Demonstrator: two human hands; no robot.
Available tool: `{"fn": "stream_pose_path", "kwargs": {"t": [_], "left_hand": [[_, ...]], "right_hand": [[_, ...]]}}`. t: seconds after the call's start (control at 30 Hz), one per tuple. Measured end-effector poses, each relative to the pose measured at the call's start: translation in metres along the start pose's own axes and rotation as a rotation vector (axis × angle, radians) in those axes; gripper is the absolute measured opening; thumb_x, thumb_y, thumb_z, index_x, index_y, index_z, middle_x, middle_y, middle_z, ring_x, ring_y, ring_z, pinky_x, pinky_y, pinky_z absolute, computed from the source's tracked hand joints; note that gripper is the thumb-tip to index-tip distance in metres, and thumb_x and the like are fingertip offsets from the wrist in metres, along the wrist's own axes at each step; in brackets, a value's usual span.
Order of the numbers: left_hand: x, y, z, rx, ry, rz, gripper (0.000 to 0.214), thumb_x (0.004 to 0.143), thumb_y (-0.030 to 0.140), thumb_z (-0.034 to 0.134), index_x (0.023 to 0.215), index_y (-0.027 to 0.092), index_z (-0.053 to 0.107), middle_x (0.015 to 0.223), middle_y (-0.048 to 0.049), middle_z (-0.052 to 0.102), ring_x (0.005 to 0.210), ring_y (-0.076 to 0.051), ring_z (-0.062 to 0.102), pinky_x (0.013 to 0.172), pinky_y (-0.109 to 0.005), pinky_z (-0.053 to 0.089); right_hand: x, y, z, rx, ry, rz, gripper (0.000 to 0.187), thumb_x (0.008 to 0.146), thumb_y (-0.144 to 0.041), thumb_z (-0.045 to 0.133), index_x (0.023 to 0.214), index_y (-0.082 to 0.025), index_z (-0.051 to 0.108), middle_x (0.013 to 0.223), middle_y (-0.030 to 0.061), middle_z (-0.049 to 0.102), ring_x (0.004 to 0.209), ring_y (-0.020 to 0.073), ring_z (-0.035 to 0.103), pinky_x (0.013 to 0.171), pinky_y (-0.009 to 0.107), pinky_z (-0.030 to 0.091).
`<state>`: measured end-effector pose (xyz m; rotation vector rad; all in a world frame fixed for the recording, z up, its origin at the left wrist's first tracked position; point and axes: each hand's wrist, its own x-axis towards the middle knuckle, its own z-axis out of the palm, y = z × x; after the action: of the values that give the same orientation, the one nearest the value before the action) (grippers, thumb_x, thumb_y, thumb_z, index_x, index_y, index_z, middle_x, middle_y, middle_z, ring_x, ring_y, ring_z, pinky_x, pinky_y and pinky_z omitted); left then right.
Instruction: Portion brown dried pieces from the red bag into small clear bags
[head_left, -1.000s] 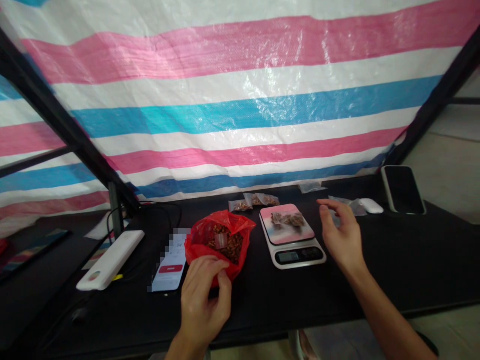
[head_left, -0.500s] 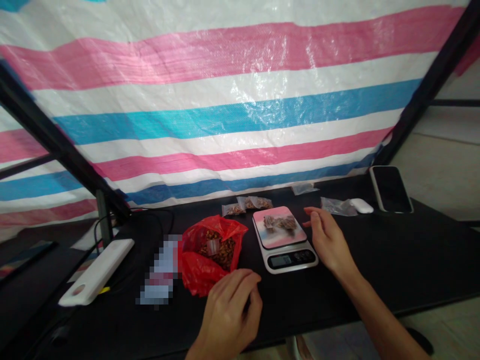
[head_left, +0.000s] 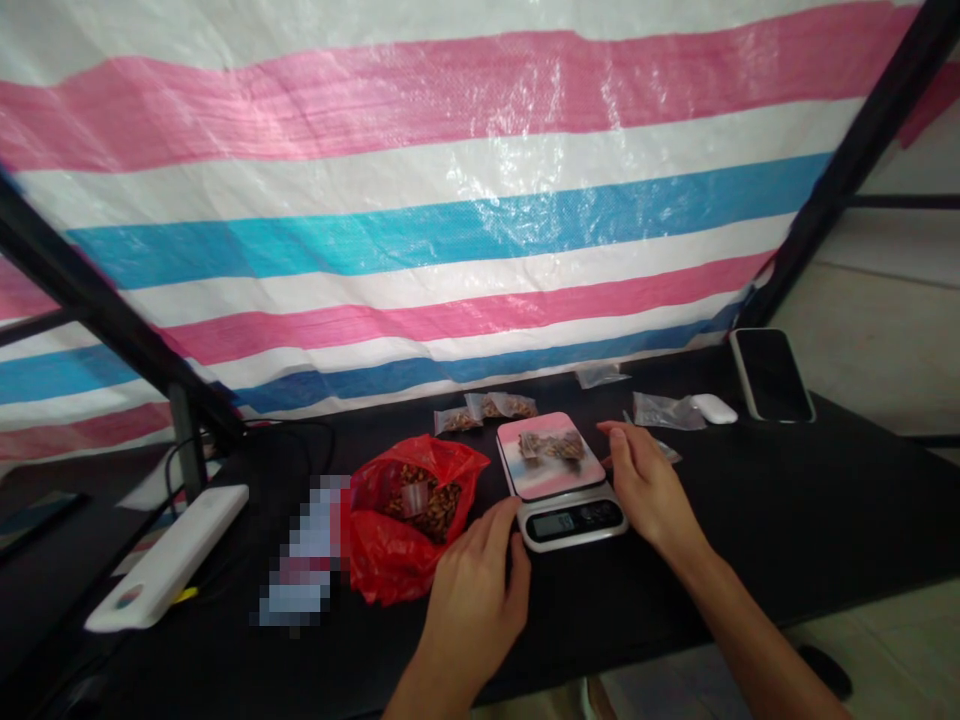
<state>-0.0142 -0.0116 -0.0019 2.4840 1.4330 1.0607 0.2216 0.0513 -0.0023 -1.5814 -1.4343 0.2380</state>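
L hand (head_left: 480, 585): palm down, fingers bent and close together, thumb held apart, nothing btwn. Fingertips at near L part of scale (head_left: 562, 484); contact can't be confirmed. R hand (head_left: 651, 485): at R edge of scale, fingers reaching fwd along it, thumb near index; grip on edge can't be determined.

Scale: flat on table (head_left: 757, 520), btwn hands. Display (head_left: 553, 525) faces operator; digits too small to read. Filled sachets (head_left: 568, 447) lie on top.

Red bag (head_left: 390, 565): L of scale, near L hand, mouth open, w/ brown bits (head_left: 440, 510) inside; small clear piece (head_left: 415, 497) rests on bits.

Spare sachets (head_left: 457, 419), filled: grouped behind scale, toward its L. Clear bag (head_left: 601, 376): behind scale, toward its R. Second clear bag (head_left: 664, 410): R of scale, past R hand, adj. to white case (head_left: 714, 408). Phone (head_left: 776, 375): farther R of scale, propped at a tilt, dark face.

White bar (head_left: 176, 555): far L of scale, beyond red bag. Striped sheet (head_left: 420, 240): behind scale.
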Motion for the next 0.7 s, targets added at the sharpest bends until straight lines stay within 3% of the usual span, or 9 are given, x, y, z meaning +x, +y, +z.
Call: {"fn": "stream_pose_path", "kwargs": {"t": [0.2, 0.5, 0.6, 0.7], "left_hand": [[0.001, -0.001, 0.002, -0.009, -0.085, -0.03, 0.037, 0.098, 0.017, 0.043, 0.133, 0.017, 0.055, 0.099, -0.0096, 0.079, 0.085, -0.024, 0.078, 0.074, -0.038, 0.066], [-0.005, 0.002, 0.001, -0.054, -0.109, -0.037, 0.041, 0.097, 0.016, 0.043, 0.136, 0.02, 0.054, 0.097, -0.0083, 0.076, 0.087, -0.023, 0.076, 0.076, -0.038, 0.065], [-0.005, 0.005, -0.001, -0.05, -0.112, -0.03, 0.042, 0.096, 0.014, 0.043, 0.136, 0.02, 0.054, 0.099, -0.0083, 0.077, 0.087, -0.024, 0.076, 0.075, -0.039, 0.065], [-0.005, 0.007, -0.002, -0.041, -0.083, -0.01, 0.041, 0.095, 0.012, 0.044, 0.133, 0.02, 0.055, 0.106, -0.0091, 0.077, 0.092, -0.025, 0.076, 0.078, -0.042, 0.065]], "right_hand": [[0.003, -0.001, -0.004, 0.021, 0.004, -0.048, 0.041, 0.102, -0.048, 0.036, 0.11, -0.021, 0.066, 0.113, 0.0147, 0.072, 0.106, 0.0304, 0.07, 0.091, 0.05, 0.056], [-0.001, -0.009, -0.015, -0.137, 0.047, -0.027, 0.041, 0.103, -0.046, 0.036, 0.106, -0.024, 0.07, 0.111, 0.012, 0.074, 0.101, 0.0302, 0.071, 0.084, 0.045, 0.056], [-0.002, -0.014, -0.018, -0.151, 0.056, -0.133, 0.036, 0.102, -0.045, 0.042, 0.106, -0.024, 0.07, 0.111, 0.0111, 0.074, 0.099, 0.0282, 0.07, 0.086, 0.044, 0.054], [-0.004, -0.02, -0.011, -0.114, -0.037, -0.318, 0.032, 0.099, -0.044, 0.051, 0.117, -0.024, 0.069, 0.117, 0.0108, 0.073, 0.11, 0.0284, 0.068, 0.098, 0.047, 0.051]]}}
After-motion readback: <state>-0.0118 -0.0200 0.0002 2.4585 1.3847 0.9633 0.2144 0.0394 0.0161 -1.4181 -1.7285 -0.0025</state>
